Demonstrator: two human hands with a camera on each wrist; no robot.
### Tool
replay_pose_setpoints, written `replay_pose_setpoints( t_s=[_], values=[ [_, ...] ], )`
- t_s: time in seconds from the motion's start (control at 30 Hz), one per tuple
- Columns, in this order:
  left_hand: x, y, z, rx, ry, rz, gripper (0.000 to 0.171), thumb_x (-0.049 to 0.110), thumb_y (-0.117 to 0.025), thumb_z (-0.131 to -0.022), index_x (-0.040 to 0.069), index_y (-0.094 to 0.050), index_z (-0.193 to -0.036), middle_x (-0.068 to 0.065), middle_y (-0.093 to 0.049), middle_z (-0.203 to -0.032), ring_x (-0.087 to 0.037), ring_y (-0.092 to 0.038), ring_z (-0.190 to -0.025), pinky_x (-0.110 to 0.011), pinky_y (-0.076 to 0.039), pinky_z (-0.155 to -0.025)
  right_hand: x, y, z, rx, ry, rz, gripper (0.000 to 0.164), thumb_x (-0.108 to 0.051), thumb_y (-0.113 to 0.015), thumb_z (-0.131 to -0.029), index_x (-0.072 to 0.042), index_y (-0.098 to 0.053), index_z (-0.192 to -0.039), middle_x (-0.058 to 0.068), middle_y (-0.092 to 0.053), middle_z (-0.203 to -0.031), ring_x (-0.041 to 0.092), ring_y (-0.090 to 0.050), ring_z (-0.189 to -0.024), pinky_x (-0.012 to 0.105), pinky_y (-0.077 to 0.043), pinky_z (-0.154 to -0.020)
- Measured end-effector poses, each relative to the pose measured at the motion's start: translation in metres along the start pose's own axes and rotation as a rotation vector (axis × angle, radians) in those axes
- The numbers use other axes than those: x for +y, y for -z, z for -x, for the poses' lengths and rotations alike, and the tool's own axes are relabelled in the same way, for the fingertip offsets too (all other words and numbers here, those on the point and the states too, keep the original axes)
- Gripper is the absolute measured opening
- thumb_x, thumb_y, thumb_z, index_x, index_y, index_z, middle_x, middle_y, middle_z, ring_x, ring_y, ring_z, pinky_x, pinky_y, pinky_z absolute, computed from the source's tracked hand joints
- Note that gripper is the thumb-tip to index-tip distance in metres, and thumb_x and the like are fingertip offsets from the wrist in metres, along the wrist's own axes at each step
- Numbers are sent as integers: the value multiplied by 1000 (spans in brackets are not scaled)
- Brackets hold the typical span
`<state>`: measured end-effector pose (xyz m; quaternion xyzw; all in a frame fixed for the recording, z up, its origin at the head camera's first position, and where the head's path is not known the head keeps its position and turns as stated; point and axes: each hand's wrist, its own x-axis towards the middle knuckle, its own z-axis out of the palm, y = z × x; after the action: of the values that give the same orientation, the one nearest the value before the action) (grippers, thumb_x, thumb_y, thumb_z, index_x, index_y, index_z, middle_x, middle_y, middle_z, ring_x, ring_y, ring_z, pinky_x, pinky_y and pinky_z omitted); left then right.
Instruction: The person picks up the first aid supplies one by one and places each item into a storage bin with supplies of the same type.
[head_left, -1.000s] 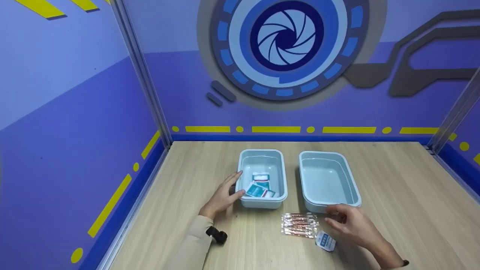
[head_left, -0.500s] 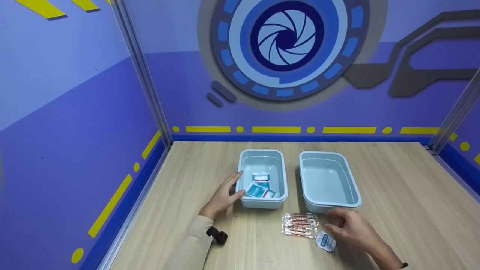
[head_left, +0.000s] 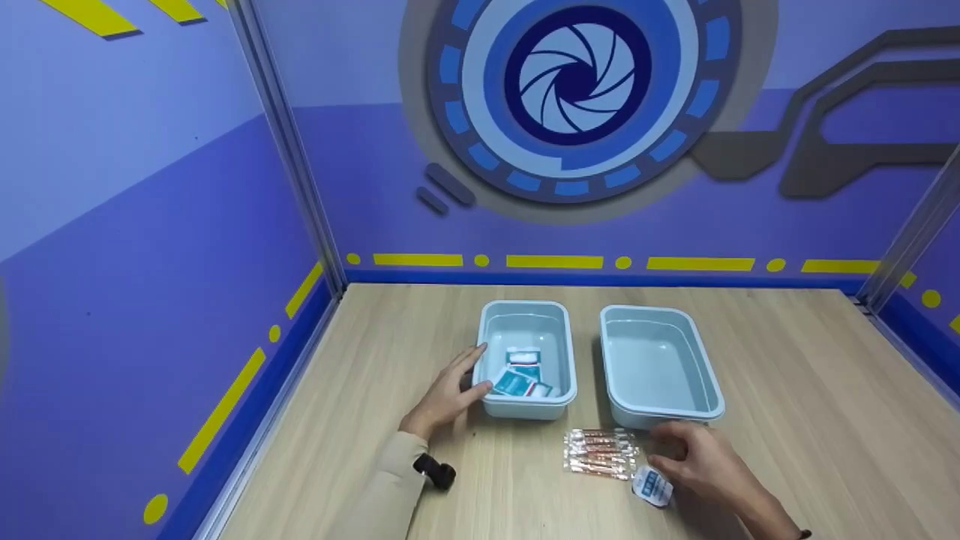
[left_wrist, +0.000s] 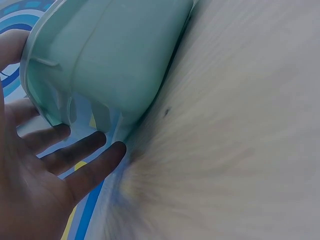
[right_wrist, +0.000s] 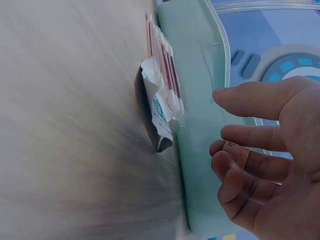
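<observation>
My left hand touches the left side of a light blue plastic bin, its thumb and index finger at the rim. In the left wrist view its fingers are spread and fairly straight beside the bin's wall. Several teal-and-white packets lie inside that bin. My right hand hovers in front of a second bin, fingers loosely curled and holding nothing. Just left of it lie a small white-and-blue sachet and a clear pack of thin brown sticks. A strip of plaster wraps one right finger.
Both bins stand side by side on a wooden table, a narrow gap between them. Blue printed panels enclose the table at the back and sides, with metal posts at the corners.
My right hand has drawn back slightly from the right bin's front rim toward the person. The left hand, bins and packets stay put; the head view shifts a little.
</observation>
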<state>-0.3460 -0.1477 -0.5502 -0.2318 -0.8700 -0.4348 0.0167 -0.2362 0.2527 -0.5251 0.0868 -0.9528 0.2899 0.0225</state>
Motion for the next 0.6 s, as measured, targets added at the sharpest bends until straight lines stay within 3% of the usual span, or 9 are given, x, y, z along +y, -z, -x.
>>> replay_pose_setpoints(
  t_s=[0.13, 0.43, 0.6],
  values=[
    [0, -1, -1, 1, 10, -2, 68, 32, -59, -96, 23, -27, -155, -8, -26, -160, -31, -23, -148, -59, -21, -117, 1, -2, 1, 6, 11, 14, 32, -23, -86, -71, -13, -73, -98, 1, -71, -98, 15, -63, -91, 36, -53, -76],
    [-3, -2, -2, -2, -2, -25, 71, 45, -56, -96, 21, -26, -155, -11, -26, -160, -32, -23, -148, -58, -21, -117, 4, -3, 0, -45, -18, 22, 35, -26, -86, -70, -14, -73, -99, 0, -68, -95, 14, -59, -83, 33, -51, -70],
    [-4, -1, -1, 6, 4, -22, 69, 41, -57, -96, 21, -27, -155, -9, -26, -160, -32, -23, -148, -56, -21, -118, 5, -6, -1, -67, -23, 20, 33, -26, -87, -69, -16, -72, -97, -2, -65, -90, 13, -54, -79, 29, -46, -66]
  ],
)
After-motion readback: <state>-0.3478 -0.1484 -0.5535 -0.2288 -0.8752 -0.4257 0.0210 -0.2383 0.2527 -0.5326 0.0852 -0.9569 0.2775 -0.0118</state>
